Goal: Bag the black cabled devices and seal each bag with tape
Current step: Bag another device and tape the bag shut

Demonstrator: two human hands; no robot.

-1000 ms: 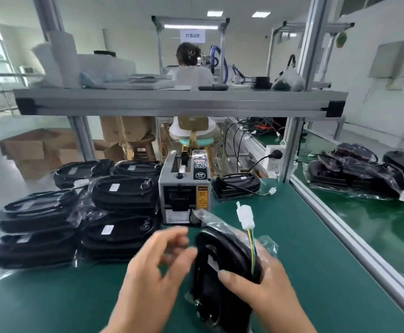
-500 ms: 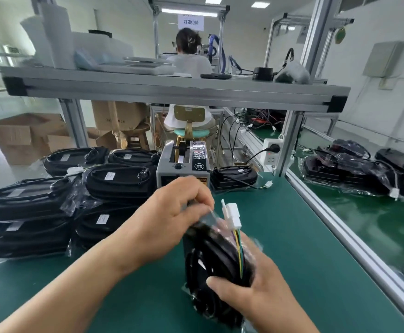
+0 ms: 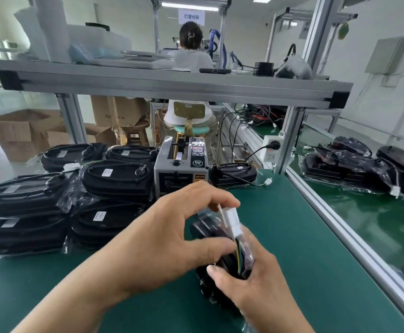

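Head view puts the risk at the mouth of the bag [image 3: 247,249]. The connector [image 3: 230,218] and its wires [image 3: 238,257] stick up out of it, and I judge that folding the film over them would let tape catch the plug or leave a gap, so the seal would fail. The device [image 3: 207,229] stands on edge on the table [image 3: 304,248], so a slack grip could let it tip or slide out of the loose film. A small pale sliver shows by the left hand's [image 3: 172,239] index fingertip. It may be tape, but I can't tell. If it is, it could stick to itself or to the wires before it reaches the fold. The device sits between both hands, on my side of the dispenser [image 3: 180,174], with stacks [image 3: 117,179] of bagged units off to the left. The right hand [image 3: 251,292] wraps round its lower right side through the film, thumb across the front. The left hand comes over the top from the left, fingers curled, pinching the bag just beside the connector.
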